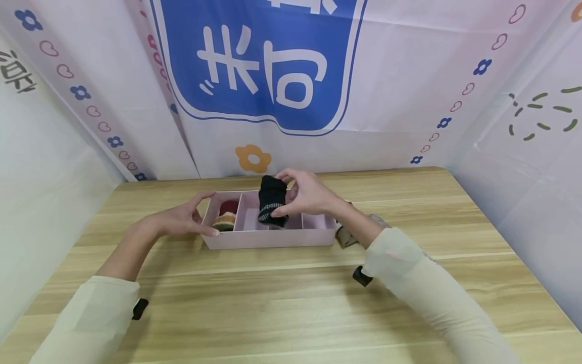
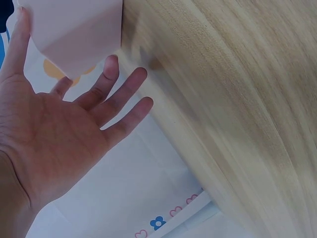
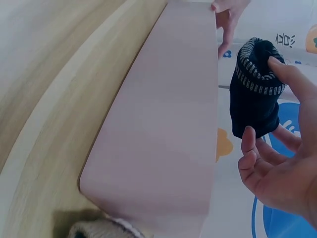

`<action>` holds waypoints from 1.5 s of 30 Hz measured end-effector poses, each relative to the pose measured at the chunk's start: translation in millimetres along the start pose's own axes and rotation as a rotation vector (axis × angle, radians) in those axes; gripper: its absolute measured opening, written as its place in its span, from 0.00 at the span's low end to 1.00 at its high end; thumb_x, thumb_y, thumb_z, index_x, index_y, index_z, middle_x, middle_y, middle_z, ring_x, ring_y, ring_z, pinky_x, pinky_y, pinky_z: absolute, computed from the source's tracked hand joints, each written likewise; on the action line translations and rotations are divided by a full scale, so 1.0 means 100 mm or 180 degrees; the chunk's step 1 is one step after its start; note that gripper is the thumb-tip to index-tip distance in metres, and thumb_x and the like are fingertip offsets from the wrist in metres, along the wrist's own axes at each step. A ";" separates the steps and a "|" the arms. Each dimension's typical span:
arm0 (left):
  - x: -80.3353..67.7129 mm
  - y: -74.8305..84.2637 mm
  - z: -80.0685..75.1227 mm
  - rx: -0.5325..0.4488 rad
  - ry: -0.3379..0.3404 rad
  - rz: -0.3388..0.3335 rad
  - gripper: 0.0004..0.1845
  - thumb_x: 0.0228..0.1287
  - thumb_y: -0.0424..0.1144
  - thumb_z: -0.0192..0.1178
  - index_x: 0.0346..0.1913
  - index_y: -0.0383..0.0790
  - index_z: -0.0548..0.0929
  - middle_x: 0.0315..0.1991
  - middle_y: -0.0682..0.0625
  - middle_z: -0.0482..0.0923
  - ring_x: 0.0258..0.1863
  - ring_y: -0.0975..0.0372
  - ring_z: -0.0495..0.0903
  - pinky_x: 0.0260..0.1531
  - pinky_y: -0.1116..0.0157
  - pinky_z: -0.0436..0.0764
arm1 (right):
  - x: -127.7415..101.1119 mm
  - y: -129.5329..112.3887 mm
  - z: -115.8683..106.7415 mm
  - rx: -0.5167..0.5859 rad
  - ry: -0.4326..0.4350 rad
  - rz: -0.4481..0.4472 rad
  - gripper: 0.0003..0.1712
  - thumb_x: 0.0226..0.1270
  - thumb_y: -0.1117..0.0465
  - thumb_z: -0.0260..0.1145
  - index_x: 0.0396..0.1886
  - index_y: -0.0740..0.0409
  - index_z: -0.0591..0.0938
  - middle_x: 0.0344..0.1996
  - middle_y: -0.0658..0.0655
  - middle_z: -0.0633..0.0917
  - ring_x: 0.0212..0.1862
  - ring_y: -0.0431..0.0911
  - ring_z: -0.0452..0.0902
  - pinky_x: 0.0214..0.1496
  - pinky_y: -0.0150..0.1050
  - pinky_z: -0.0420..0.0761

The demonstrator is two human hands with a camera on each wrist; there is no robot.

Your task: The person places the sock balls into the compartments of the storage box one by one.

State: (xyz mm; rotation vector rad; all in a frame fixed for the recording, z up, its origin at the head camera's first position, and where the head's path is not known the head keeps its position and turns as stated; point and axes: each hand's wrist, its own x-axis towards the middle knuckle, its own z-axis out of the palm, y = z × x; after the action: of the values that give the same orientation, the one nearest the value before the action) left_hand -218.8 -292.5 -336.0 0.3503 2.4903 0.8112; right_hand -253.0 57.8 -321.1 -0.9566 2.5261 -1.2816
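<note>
A pink divided box (image 1: 273, 237) stands on the wooden table (image 1: 291, 303). My right hand (image 1: 297, 196) pinches a rolled black sock (image 1: 272, 200) with a grey-striped cuff just above the box's middle compartment. In the right wrist view the black sock (image 3: 255, 89) sits between the thumb and fingers of my right hand (image 3: 277, 168), beside the box's wall (image 3: 168, 124). My left hand (image 1: 191, 218) rests at the box's left end with its fingers straight. In the left wrist view my left hand (image 2: 64, 124) is spread, its thumb along the box (image 2: 79, 29). A rolled red, white and green sock (image 1: 226, 217) fills the left compartment.
A beige fabric item (image 1: 346, 235) lies on the table just right of the box, under my right wrist, and it shows in the right wrist view as beige fabric (image 3: 99, 229). Printed white curtains (image 1: 409, 101) enclose the table on three sides. The box's right compartment (image 1: 318, 221) looks empty.
</note>
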 end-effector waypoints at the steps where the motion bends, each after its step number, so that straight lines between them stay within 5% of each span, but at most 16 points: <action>1: 0.00 0.00 0.00 -0.0005 -0.0001 -0.0007 0.63 0.62 0.53 0.73 0.83 0.39 0.38 0.45 0.41 0.77 0.46 0.53 0.74 0.50 0.54 0.73 | 0.02 -0.01 0.02 -0.0006 -0.0007 0.0008 0.46 0.48 0.54 0.87 0.67 0.59 0.76 0.58 0.61 0.80 0.40 0.52 0.83 0.46 0.40 0.82; 9: 0.00 0.01 0.01 -0.0023 -0.0012 -0.0019 0.62 0.63 0.53 0.73 0.83 0.39 0.37 0.46 0.40 0.76 0.47 0.52 0.74 0.51 0.52 0.72 | 0.13 -0.09 0.16 -0.0182 -0.0041 0.0064 0.46 0.49 0.51 0.86 0.68 0.58 0.77 0.60 0.61 0.81 0.44 0.51 0.81 0.48 0.40 0.80; 17: 0.00 0.00 0.01 0.0010 0.0009 -0.0017 0.62 0.63 0.53 0.73 0.83 0.38 0.37 0.49 0.37 0.76 0.49 0.51 0.74 0.52 0.50 0.73 | 0.28 -0.11 0.35 -0.0286 -0.0014 0.0088 0.45 0.48 0.52 0.86 0.66 0.59 0.79 0.56 0.59 0.85 0.55 0.51 0.80 0.62 0.45 0.75; 29: 0.00 -0.01 0.00 0.0017 0.0007 0.0007 0.63 0.62 0.54 0.73 0.83 0.39 0.37 0.47 0.40 0.77 0.48 0.52 0.74 0.50 0.53 0.73 | 0.37 -0.03 0.50 -0.0423 -0.0259 0.0205 0.47 0.46 0.52 0.88 0.66 0.58 0.78 0.50 0.55 0.87 0.40 0.43 0.82 0.44 0.35 0.77; 38: -0.01 -0.01 0.00 0.0026 0.0013 -0.0014 0.63 0.62 0.55 0.73 0.83 0.40 0.38 0.46 0.41 0.76 0.46 0.53 0.73 0.49 0.54 0.72 | 0.37 0.00 0.55 -0.0865 -0.0478 0.0198 0.45 0.52 0.49 0.85 0.68 0.60 0.78 0.56 0.58 0.83 0.56 0.47 0.78 0.61 0.42 0.77; 45: -0.01 -0.01 -0.01 0.0040 0.0005 0.0002 0.63 0.63 0.54 0.73 0.83 0.38 0.37 0.46 0.40 0.76 0.47 0.53 0.74 0.49 0.54 0.73 | 0.39 0.02 0.55 -0.0833 -0.0447 0.0209 0.41 0.52 0.51 0.85 0.65 0.59 0.80 0.56 0.58 0.83 0.53 0.48 0.80 0.62 0.42 0.76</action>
State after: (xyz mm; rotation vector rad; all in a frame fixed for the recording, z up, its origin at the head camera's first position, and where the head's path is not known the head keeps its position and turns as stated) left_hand -218.4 -293.8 -335.8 0.3551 2.4978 0.7967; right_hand -262.4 -1.7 -351.7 -0.9650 2.6318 -0.8479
